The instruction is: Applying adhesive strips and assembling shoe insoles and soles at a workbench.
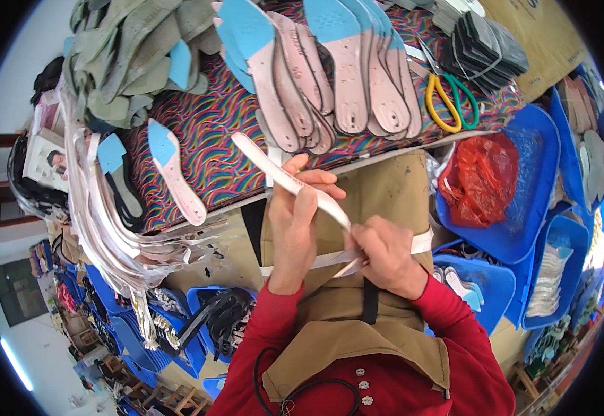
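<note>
A pale pink insole, seen nearly edge-on, is held in front of my body. My left hand grips it around the middle, with some fingers behind it and the thumb in front. At its near end, my right hand is closed in a pinch on a thin pale strip that trails below the fingers. Whether the strip is joined to the insole there is hidden by the right hand. Beyond my hands, pink insoles with blue heads lie in overlapping stacks on the patterned cloth.
One insole lies apart at the left, beside a hanging bundle of pale strips. Grey-green pieces are heaped behind. Yellow- and green-handled scissors lie near black bundled pieces. A red plastic bag fills part of a blue bin.
</note>
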{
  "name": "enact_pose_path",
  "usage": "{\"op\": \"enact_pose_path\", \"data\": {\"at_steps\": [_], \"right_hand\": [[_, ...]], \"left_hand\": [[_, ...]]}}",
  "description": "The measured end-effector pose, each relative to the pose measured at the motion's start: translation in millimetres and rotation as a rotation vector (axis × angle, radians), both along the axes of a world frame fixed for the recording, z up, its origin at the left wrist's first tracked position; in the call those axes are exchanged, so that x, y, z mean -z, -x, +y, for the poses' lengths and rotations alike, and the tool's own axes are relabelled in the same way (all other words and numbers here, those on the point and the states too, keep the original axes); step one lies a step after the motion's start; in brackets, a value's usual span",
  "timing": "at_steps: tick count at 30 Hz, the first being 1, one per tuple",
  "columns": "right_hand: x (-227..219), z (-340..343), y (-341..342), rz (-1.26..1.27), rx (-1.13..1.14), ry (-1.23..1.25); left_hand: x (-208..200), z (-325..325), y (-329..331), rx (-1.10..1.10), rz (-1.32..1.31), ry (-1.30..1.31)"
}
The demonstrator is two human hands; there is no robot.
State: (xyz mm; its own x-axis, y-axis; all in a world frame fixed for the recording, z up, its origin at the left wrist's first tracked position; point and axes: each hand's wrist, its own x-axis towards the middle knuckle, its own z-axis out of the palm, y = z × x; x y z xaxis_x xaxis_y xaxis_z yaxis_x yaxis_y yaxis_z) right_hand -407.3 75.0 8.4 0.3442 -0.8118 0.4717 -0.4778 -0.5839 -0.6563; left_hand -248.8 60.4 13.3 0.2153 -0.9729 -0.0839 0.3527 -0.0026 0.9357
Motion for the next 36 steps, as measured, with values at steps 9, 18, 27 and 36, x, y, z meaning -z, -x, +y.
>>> {"op": "enact_pose_path", "data": {"at_steps": [9,18,27,36], "right_hand": [[9,-17,-8,-0.502,-0.144,-0.772],[15,-8,0,-0.76,-0.352,-0.97],[18,-18,18,-0.805,-0.33,-0.986],[11,-11,9,-1.014,-0.138,-1.068]], "left_hand": [[-1,0,-14,0.279,0.624,0.154],[-23,-26,-45,0.269,0.612,0.184],[-26,-20,-47,0.232,0.447,0.043],[-23,-11,-32,0.176,0.422,0.062]]}}
